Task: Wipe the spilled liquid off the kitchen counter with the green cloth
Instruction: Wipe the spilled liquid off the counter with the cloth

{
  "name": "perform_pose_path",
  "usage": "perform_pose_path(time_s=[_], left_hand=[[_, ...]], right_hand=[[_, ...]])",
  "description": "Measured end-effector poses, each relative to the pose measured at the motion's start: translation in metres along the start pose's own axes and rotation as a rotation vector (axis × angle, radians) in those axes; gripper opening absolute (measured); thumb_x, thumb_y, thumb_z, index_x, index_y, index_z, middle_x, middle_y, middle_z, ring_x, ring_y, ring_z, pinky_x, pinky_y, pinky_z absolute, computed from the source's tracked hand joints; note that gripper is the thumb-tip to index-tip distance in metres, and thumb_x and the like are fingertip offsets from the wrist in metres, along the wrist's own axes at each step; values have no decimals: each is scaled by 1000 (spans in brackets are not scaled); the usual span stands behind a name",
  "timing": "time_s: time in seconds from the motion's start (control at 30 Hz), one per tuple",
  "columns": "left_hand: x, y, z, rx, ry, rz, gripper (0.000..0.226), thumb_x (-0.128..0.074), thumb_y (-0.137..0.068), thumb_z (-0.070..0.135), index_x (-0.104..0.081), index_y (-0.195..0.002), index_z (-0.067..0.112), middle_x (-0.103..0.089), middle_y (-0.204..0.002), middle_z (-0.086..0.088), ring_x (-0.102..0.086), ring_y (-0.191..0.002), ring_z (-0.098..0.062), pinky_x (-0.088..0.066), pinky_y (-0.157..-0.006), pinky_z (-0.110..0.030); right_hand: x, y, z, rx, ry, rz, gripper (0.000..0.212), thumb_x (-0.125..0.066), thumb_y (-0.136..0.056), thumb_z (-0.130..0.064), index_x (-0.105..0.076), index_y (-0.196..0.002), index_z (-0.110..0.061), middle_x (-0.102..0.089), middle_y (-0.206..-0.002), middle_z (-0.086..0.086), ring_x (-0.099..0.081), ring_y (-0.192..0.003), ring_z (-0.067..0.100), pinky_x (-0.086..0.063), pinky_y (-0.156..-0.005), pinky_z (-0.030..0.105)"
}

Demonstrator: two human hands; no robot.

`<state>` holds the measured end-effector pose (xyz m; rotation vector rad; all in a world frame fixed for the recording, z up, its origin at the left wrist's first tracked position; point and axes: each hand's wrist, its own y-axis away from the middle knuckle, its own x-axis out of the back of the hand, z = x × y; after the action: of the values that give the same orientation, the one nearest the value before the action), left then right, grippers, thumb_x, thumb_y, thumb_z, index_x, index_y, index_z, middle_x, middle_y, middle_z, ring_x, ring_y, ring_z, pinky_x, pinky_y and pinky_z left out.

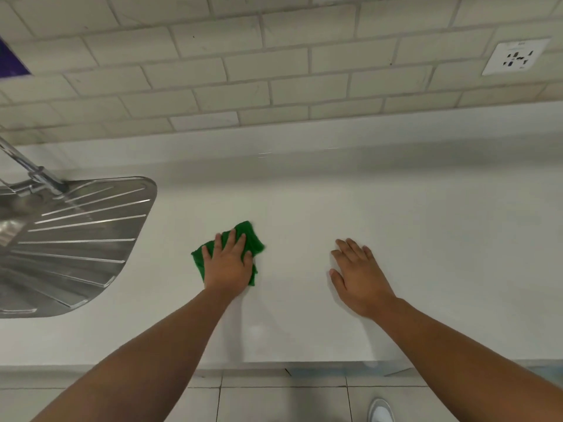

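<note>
A folded green cloth (251,239) lies flat on the white kitchen counter (426,239), a little left of centre. My left hand (228,263) presses down on it with the fingers spread, covering most of the cloth. My right hand (359,275) rests flat on the bare counter to the right, fingers apart, holding nothing. No liquid is plainly visible on the counter surface.
A steel sink drainboard (70,245) with a tap (33,172) sits at the left. A tiled wall (274,71) with a wall socket (516,56) runs behind. The counter's front edge (274,365) is near me, with floor tiles and a shoe (380,411) below.
</note>
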<state>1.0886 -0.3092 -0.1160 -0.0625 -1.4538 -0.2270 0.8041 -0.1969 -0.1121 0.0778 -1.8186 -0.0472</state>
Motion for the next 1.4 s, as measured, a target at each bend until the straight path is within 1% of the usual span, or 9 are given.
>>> perform_pose_path(time_s=[0.17,0.33,0.43,0.57,0.7,0.93,1.03,1.27,1.4], left_hand=[[-9,34,50,-373,31,-49,55,-27,-102,46,-29,-154,29,-13,-164,6,-3,-153,-25,-2,-121,-54],[-11,100,-20,-596,71,-62,52,-32,-102,48,-32,-152,35,-12,-163,15,2,-152,-11,5,-122,-42],[-3,97,-86,-524,79,-27,52,-36,-100,47,-37,-150,33,-18,-162,13,-4,-152,-11,-3,-123,-45],[9,45,-152,-169,69,29,60,-25,-97,52,-38,-150,29,-24,-161,6,-17,-151,-24,-10,-121,-51],[10,0,-124,100,26,32,56,-29,-101,46,-32,-153,27,-20,-164,1,-10,-151,-29,-7,-120,-57],[-6,101,-74,-370,78,2,53,-31,-101,49,-37,-150,31,-18,-162,11,-6,-152,-18,-2,-122,-47],[-5,130,-111,-388,59,16,51,-34,-101,47,-39,-149,32,-20,-161,12,-6,-152,-13,-3,-123,-44],[13,152,-261,65,115,51,61,-22,-96,56,-36,-150,33,-20,-160,13,-12,-152,-16,-6,-123,-47],[18,139,-273,344,71,80,66,-20,-94,53,-34,-153,26,-21,-163,2,-11,-152,-24,-8,-121,-54]], right_hand=[[0,-10,-18,-46,-48,34,85,3,-85,-50,-35,-152,-14,-25,-162,3,-17,-151,21,-7,-124,41],[-8,-6,-35,7,-23,31,77,-4,-89,-47,-42,-148,-14,-29,-161,4,-19,-150,22,-10,-123,44],[-14,-7,-52,43,-11,16,75,-5,-91,-48,-41,-148,-15,-28,-161,3,-17,-151,21,-9,-124,44],[-18,-9,-69,65,-15,4,76,-3,-91,-50,-38,-150,-16,-24,-163,1,-13,-152,19,-7,-124,42],[-21,-11,-82,92,-26,-6,77,-3,-91,-50,-38,-150,-16,-23,-163,0,-11,-152,18,-5,-124,41],[-28,-25,-114,163,-83,-21,76,-6,-91,-47,-41,-149,-13,-27,-162,3,-16,-151,19,-5,-124,40],[-33,-30,-133,219,-59,-45,75,-6,-91,-48,-40,-148,-14,-27,-162,3,-16,-151,20,-6,-124,41],[-39,-34,-189,379,17,-132,80,4,-89,-52,-30,-153,-18,-13,-166,1,-2,-153,19,2,-124,40],[-45,-34,-199,406,26,-141,80,4,-90,-53,-29,-154,-18,-11,-166,0,0,-153,18,2,-124,41]])
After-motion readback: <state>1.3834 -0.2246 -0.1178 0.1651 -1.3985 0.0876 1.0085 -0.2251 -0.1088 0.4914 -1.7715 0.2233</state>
